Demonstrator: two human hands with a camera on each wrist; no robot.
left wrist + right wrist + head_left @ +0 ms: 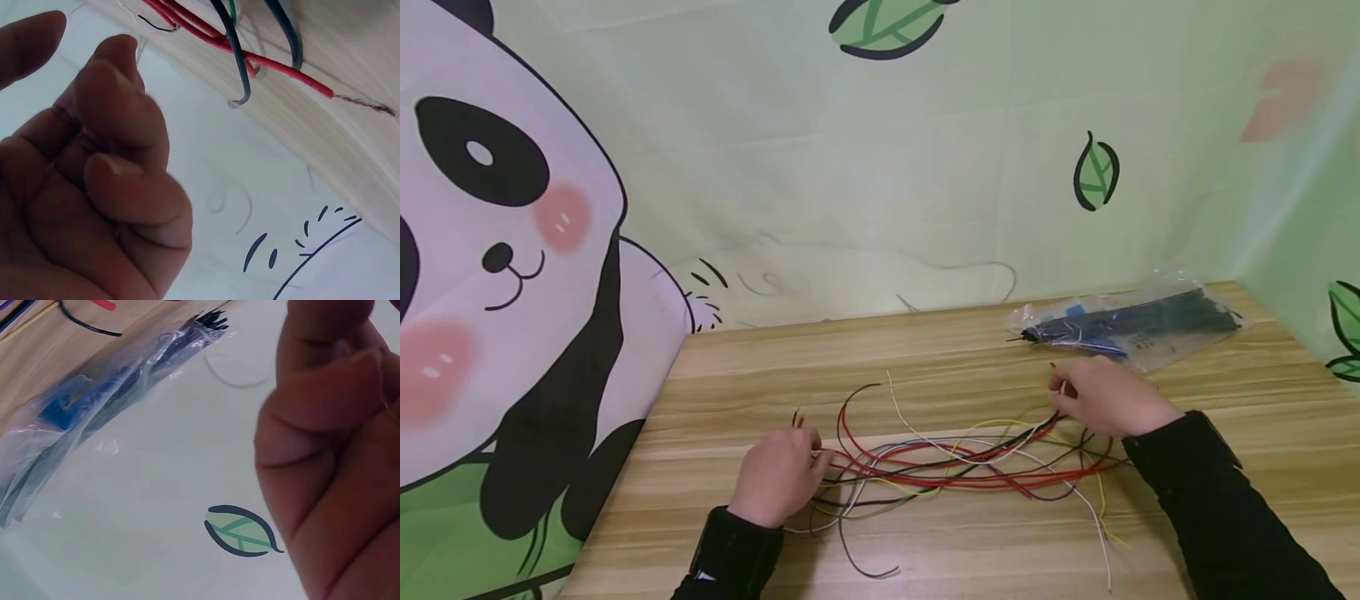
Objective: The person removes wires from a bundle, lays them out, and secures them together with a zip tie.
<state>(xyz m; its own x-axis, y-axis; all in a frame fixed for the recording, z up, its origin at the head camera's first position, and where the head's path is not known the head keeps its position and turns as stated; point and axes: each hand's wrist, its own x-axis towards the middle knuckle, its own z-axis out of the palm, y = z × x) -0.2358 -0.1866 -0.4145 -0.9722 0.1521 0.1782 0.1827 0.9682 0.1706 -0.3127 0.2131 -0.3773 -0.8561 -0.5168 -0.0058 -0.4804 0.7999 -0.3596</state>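
A loose bundle of thin wires (940,479), red, black, white, yellow and green, lies across the wooden table. My left hand (778,475) grips red wires at the bundle's left end. Short ends poke out behind that hand; in the left wrist view a red wire (281,67) has a frayed, bare tip beside a dark grey wire (237,56). At the other end my right hand (1108,396) is raised a little and pinches wires between thumb and finger, a red tip showing above. Both wrist views leave the pinching point out of frame.
Behind my right hand lies a clear plastic bag (1138,325) of long black strips with blue parts, near the table's back edge. A pale green cloth (850,167) with a printed panda and leaves hangs behind the table (647,517).
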